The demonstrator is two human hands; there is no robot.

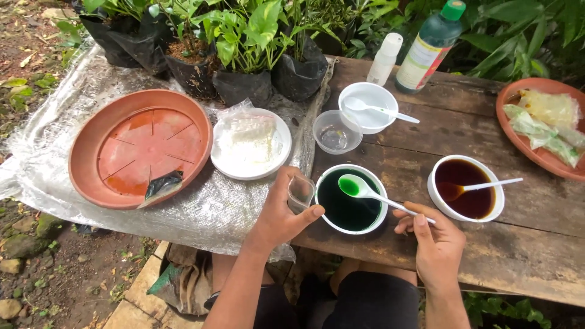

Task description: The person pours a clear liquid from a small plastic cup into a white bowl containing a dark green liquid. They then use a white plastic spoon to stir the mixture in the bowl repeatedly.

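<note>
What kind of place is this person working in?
Probably an outdoor garden or plant nursery: seedlings in black grow bags stand on a rough wooden table, with bare soil below and foliage behind.

a: what sort of place?
b: outdoor garden spot, a home plant nursery by the look. bare soil and stones (24, 244), leafy growth behind.
a: what shows it?
b: rough wooden bench (536, 244), seedlings in black grow bags (244, 85), terracotta saucer (82, 152), woven plastic sheet (201, 213), green bottle (429, 49), bowls of coloured liquid.
</note>
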